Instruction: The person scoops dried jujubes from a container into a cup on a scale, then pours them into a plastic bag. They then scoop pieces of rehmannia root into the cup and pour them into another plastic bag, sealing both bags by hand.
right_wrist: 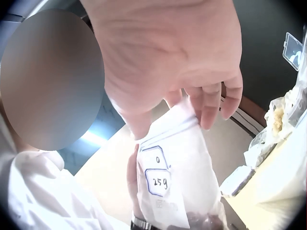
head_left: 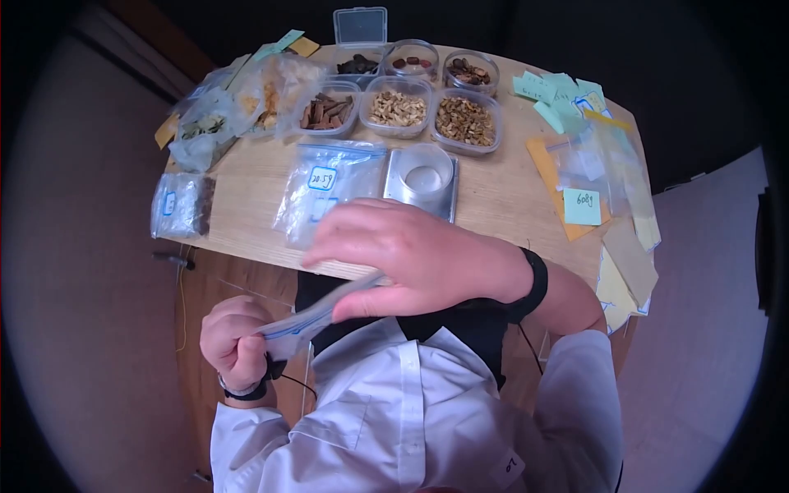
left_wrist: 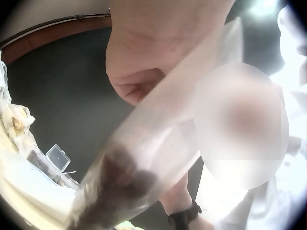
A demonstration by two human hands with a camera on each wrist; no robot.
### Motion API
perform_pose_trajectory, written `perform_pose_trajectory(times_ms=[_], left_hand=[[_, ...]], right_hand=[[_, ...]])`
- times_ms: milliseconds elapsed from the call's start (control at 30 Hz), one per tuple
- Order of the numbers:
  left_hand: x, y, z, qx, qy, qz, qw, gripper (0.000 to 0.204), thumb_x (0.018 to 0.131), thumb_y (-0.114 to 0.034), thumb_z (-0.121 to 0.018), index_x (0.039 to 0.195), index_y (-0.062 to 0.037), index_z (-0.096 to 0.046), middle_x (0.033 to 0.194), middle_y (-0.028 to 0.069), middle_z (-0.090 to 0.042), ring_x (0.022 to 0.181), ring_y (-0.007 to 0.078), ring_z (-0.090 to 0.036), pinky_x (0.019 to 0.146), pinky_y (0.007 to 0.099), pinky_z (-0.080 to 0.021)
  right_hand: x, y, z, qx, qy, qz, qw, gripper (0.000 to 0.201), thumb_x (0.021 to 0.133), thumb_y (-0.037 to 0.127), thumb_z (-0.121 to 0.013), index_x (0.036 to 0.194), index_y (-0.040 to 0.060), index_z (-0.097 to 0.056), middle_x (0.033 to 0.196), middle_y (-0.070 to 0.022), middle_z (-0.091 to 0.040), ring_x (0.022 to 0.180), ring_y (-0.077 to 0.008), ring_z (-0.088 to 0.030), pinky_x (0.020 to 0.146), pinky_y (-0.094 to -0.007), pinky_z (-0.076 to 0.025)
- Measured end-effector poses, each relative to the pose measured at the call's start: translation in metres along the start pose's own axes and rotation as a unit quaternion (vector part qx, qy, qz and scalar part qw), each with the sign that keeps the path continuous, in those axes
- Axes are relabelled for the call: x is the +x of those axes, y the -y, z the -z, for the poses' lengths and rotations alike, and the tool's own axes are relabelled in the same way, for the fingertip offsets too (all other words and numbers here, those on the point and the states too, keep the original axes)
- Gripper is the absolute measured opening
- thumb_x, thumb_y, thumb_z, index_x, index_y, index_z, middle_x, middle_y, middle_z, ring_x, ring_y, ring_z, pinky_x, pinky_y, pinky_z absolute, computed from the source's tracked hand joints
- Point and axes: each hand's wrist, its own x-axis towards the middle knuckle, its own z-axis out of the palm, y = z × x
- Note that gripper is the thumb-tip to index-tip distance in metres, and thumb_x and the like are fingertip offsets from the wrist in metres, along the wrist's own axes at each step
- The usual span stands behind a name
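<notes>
In front of the shirt, a clear zip-lock bag is held up between both hands. My left hand grips one end of its top edge with curled fingers. At the other end, my right hand pinches the zip edge between thumb and fingers. In the right wrist view the bag carries blue-bordered labels reading "0" and "25g". Dark brown pieces lie in its lower part, seen through the plastic in the left wrist view.
Several clear tubs of dried pieces, such as a tub of pale chips, stand at the table's back. A scale bears a round cup, beside a flat bag labelled 20.5g. Filled bags lie left; notes and envelopes lie right.
</notes>
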Motion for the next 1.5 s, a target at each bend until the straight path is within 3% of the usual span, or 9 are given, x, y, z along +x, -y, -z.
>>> perform_pose_trajectory(times_ms=[133, 267, 433, 733, 1033, 1133, 1233, 1367, 1500], left_hand=[[0.001, -0.003, 0.010, 0.046, 0.050, 0.044, 0.997, 0.034, 0.095, -0.032, -0.072, 0.086, 0.0009, -0.067, 0.073, 0.0109, -0.068, 0.062, 0.0242, -0.064, 0.058, 0.0350, -0.049], [0.038, -0.025, 0.014, 0.164, 0.070, 0.093, 0.980, 0.053, 0.079, -0.041, -0.087, 0.107, 0.0025, -0.075, 0.097, 0.0145, -0.075, 0.086, 0.0312, -0.072, 0.073, 0.0379, -0.056], [0.061, -0.033, -0.017, 0.275, 0.286, -0.155, 0.905, 0.026, 0.078, -0.020, -0.090, 0.088, -0.0072, -0.069, 0.080, 0.0035, -0.066, 0.061, 0.0209, -0.062, 0.051, 0.0346, -0.047], [0.045, -0.024, 0.004, 0.145, 0.396, -0.033, 0.906, 0.020, 0.094, -0.017, -0.075, 0.081, -0.0074, -0.064, 0.070, 0.0062, -0.059, 0.059, 0.0279, -0.062, 0.052, 0.0394, -0.049], [-0.001, -0.016, 0.083, 0.162, 0.387, 0.105, 0.902, 0.024, 0.095, -0.026, -0.077, 0.081, -0.0073, -0.070, 0.072, 0.0062, -0.064, 0.063, 0.0279, -0.064, 0.056, 0.0393, -0.050], [-0.007, -0.013, 0.084, 0.168, 0.220, 0.104, 0.955, 0.029, 0.092, -0.034, -0.081, 0.089, -0.0069, -0.073, 0.076, 0.0060, -0.066, 0.068, 0.0288, -0.067, 0.059, 0.0390, -0.051], [0.001, -0.025, 0.053, 0.171, 0.248, 0.034, 0.953, 0.052, 0.085, -0.047, -0.086, 0.113, -0.0055, -0.074, 0.103, 0.0110, -0.073, 0.090, 0.0306, -0.072, 0.077, 0.0400, -0.059], [-0.013, -0.012, 0.032, 0.181, 0.289, 0.030, 0.939, 0.024, 0.095, -0.028, -0.077, 0.104, -0.0056, -0.073, 0.090, 0.0087, -0.072, 0.076, 0.0282, -0.070, 0.063, 0.0389, -0.055], [-0.013, -0.013, 0.059, 0.188, 0.232, 0.071, 0.952, 0.015, 0.096, -0.022, -0.073, 0.097, -0.0067, -0.073, 0.079, 0.0096, -0.070, 0.070, 0.0303, -0.069, 0.060, 0.0411, -0.054]], right_hand=[[-0.003, 0.008, 0.010, 0.000, 0.093, -0.064, 0.994, 0.016, 0.091, 0.018, -0.080, 0.094, 0.0042, -0.072, 0.088, -0.0078, -0.069, 0.080, -0.0318, -0.067, 0.071, -0.0417, -0.054], [-0.004, 0.019, 0.005, -0.078, 0.081, -0.028, 0.993, 0.012, 0.090, 0.013, -0.078, 0.090, 0.0052, -0.069, 0.083, -0.0079, -0.066, 0.074, -0.0301, -0.066, 0.063, -0.0405, -0.052], [-0.006, 0.032, -0.005, -0.106, 0.102, -0.010, 0.989, 0.012, 0.087, 0.011, -0.078, 0.089, 0.0069, -0.067, 0.078, -0.0076, -0.059, 0.072, -0.0286, -0.064, 0.062, -0.0405, -0.051], [-0.006, 0.034, -0.003, -0.071, 0.155, 0.007, 0.985, 0.013, 0.089, 0.014, -0.079, 0.088, 0.0082, -0.067, 0.075, -0.0054, -0.056, 0.067, -0.0251, -0.061, 0.059, -0.0390, -0.049], [0.006, 0.033, 0.008, -0.060, 0.192, -0.042, 0.979, 0.010, 0.091, 0.013, -0.077, 0.086, 0.0072, -0.069, 0.073, -0.0070, -0.059, 0.068, -0.0270, -0.062, 0.059, -0.0387, -0.048], [0.012, 0.031, -0.001, -0.057, 0.210, -0.061, 0.974, 0.009, 0.092, 0.012, -0.076, 0.087, 0.0057, -0.071, 0.075, -0.0088, -0.065, 0.069, -0.0301, -0.064, 0.061, -0.0402, -0.049], [0.014, 0.020, -0.036, -0.036, 0.234, -0.041, 0.971, 0.009, 0.091, 0.012, -0.077, 0.088, 0.0054, -0.072, 0.076, -0.0102, -0.066, 0.068, -0.0316, -0.065, 0.061, -0.0416, -0.050], [0.028, 0.020, -0.049, -0.076, 0.232, -0.040, 0.969, 0.015, 0.089, 0.017, -0.081, 0.092, 0.0060, -0.071, 0.076, -0.0094, -0.064, 0.068, -0.0285, -0.064, 0.061, -0.0386, -0.051], [0.026, 0.023, -0.055, 0.069, 0.148, -0.184, 0.969, 0.016, 0.089, 0.014, -0.084, 0.096, 0.0052, -0.072, 0.072, -0.0024, -0.060, 0.062, -0.0152, -0.059, 0.058, -0.0290, -0.047]])
